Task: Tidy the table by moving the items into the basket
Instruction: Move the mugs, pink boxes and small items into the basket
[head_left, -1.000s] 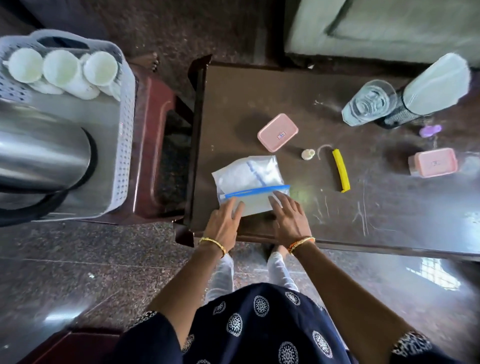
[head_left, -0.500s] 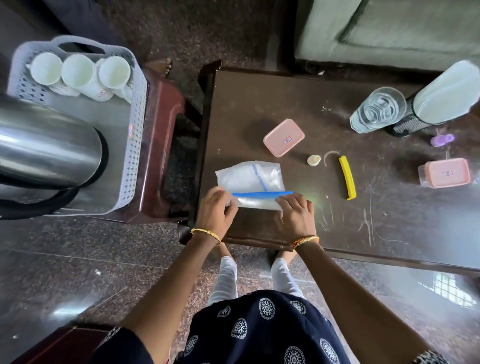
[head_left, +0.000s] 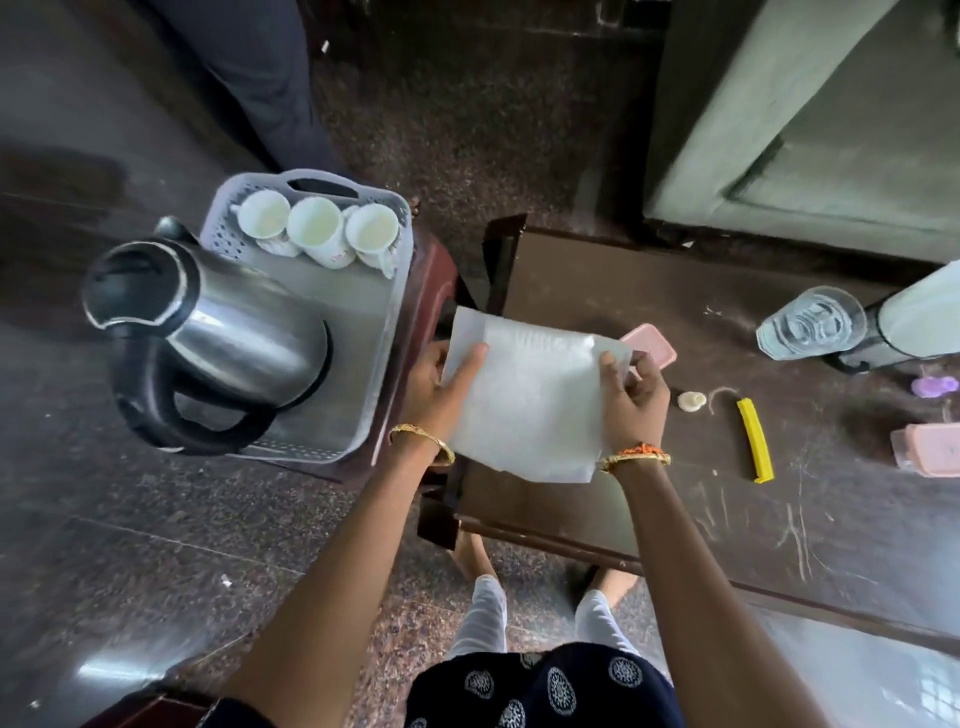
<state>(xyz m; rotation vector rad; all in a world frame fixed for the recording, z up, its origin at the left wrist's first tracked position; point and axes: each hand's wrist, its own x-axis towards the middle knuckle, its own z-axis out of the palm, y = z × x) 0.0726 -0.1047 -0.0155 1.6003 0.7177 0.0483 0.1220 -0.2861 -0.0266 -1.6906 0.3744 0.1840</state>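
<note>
A white plastic pouch is held flat, lifted off the table near its left edge, just beside the basket. That basket, a pale grey perforated plastic one, sits left of the table and holds a steel kettle lying on its side and three white cups at its far end. Right of the pouch on the table lie a pink box, partly hidden behind it, a yellow clip, a second pink box and a glass.

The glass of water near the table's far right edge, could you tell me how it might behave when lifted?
The glass looks clear and smooth, so probably slippery and breakable if dropped. It seems to hold water, so likely heavy for its size and apt to spill if tilted. It stands close beside the tall white container, so there is little room to grasp it there.
</note>
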